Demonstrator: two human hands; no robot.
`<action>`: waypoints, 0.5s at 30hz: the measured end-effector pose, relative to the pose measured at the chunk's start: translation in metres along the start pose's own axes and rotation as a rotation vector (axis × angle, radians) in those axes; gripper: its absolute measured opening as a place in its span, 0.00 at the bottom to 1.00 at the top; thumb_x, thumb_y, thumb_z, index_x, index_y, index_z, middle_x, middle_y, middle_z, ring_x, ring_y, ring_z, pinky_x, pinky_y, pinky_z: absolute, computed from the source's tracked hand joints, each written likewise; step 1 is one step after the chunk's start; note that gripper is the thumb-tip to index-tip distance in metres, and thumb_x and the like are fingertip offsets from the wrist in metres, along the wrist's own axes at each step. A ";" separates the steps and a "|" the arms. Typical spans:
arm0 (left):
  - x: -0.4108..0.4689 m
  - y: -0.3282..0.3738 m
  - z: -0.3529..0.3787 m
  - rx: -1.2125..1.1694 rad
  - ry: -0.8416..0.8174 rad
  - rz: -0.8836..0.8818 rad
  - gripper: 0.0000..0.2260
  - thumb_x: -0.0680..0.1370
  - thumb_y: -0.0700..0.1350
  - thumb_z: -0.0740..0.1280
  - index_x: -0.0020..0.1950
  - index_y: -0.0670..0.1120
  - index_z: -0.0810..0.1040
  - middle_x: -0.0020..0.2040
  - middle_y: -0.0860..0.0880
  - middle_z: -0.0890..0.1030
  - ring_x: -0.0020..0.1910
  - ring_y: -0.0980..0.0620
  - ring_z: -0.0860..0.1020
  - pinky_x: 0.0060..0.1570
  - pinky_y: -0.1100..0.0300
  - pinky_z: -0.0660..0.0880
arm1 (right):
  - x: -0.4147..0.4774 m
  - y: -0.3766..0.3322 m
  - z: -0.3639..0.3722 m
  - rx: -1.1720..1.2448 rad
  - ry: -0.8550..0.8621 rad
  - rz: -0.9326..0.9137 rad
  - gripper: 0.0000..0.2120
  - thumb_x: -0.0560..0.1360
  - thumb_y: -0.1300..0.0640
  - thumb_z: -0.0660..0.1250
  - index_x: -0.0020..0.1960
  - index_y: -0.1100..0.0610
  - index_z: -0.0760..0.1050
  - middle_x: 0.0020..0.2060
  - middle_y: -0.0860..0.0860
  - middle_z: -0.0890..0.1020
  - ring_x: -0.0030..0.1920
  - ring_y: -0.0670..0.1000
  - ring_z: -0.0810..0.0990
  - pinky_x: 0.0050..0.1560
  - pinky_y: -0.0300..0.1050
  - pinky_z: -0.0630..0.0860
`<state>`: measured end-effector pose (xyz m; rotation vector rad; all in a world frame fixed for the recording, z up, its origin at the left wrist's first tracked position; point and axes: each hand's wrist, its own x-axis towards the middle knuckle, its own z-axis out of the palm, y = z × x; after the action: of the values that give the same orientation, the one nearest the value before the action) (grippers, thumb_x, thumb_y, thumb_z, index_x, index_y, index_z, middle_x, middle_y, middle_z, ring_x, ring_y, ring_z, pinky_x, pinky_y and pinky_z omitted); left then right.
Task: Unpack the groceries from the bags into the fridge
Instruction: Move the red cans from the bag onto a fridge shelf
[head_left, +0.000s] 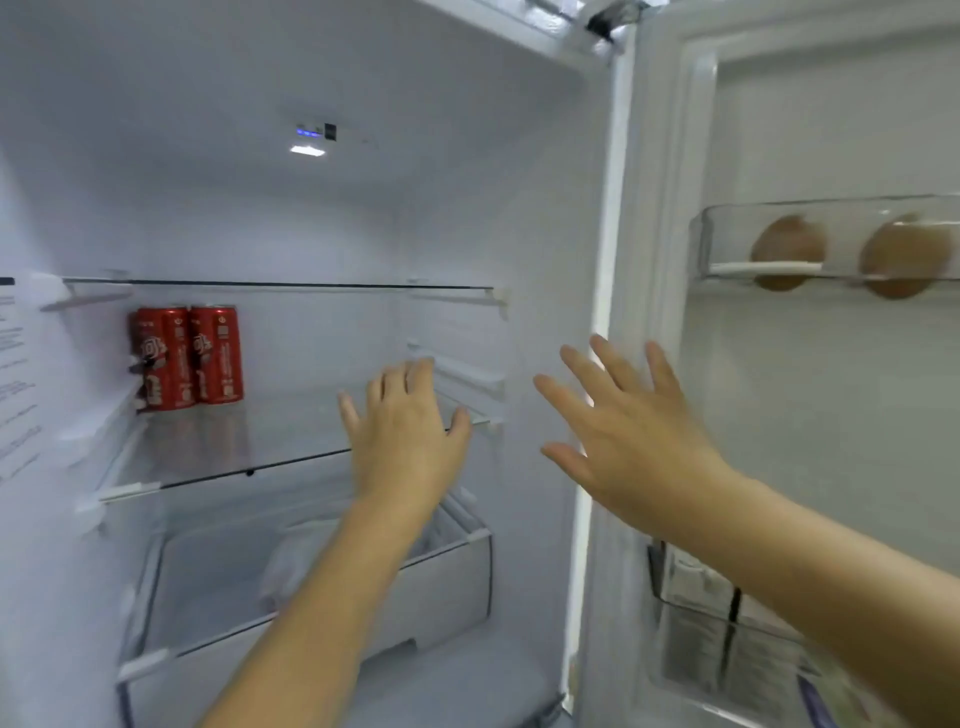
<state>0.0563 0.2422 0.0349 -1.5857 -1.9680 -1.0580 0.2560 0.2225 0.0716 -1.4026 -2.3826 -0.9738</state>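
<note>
"Red cans (189, 358), two of them. Where?"

"Upright and touching, back left of the middle glass shelf (291, 441) in the fridge (467, 208). White print on both, too blurred to read."

"Hands?"

"Left hand (405, 431) is over the right front of that shelf, fingers loosely spread, gripping nothing. Can't tell if it touches the glass. Right hand (628, 441) has its fingers splayed straight and is empty, in front of the seam between the cabinet and the open door (831, 389)."

"Anything hidden?"

"The right forearm covers part of the lower door bin (691, 649). There are pale cartons (696, 577) in it, print unreadable. The left forearm crosses the clear drawer (447, 587), which has something pale and bag-like (296, 561) inside. Can't make it out."

"Upper door bin (841, 244)?"

"Two brown round things (787, 252) behind its clear wall, smeared. Eggs or fruit, can't say. The right one sits near the frame edge."

"Other text?"

"A sticker (15, 374) on the left wall, cut off by the frame, with grey lines that aren't legible. There's a small blue display (307, 132) on the back ceiling with a lit lamp (307, 150) just below. No digits can be read."

"Top shelf (280, 285)?"

"Seen edge-on, so its surface isn't visible."
</note>
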 end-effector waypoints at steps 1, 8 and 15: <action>-0.020 0.018 0.000 -0.066 0.021 0.063 0.27 0.77 0.56 0.62 0.73 0.48 0.65 0.68 0.46 0.71 0.69 0.44 0.66 0.70 0.38 0.54 | -0.020 0.010 -0.003 -0.004 0.020 0.040 0.29 0.80 0.40 0.45 0.77 0.52 0.58 0.76 0.58 0.59 0.77 0.62 0.55 0.71 0.69 0.52; -0.138 0.153 -0.009 -0.388 0.046 0.363 0.27 0.78 0.58 0.52 0.75 0.47 0.63 0.74 0.43 0.66 0.74 0.42 0.60 0.70 0.35 0.56 | -0.174 0.079 -0.008 -0.113 0.039 0.275 0.26 0.76 0.43 0.63 0.71 0.54 0.71 0.71 0.60 0.70 0.72 0.63 0.66 0.68 0.71 0.60; -0.254 0.269 -0.018 -0.521 -0.167 0.522 0.30 0.79 0.60 0.50 0.78 0.49 0.56 0.78 0.43 0.58 0.77 0.41 0.52 0.71 0.34 0.48 | -0.340 0.140 -0.033 -0.159 -0.082 0.591 0.29 0.77 0.40 0.50 0.73 0.52 0.66 0.73 0.58 0.68 0.74 0.62 0.63 0.70 0.71 0.58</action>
<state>0.3796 0.0829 -0.0515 -2.3562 -1.2854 -1.2967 0.5469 0.0093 -0.0069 -2.0673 -1.7772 -0.9554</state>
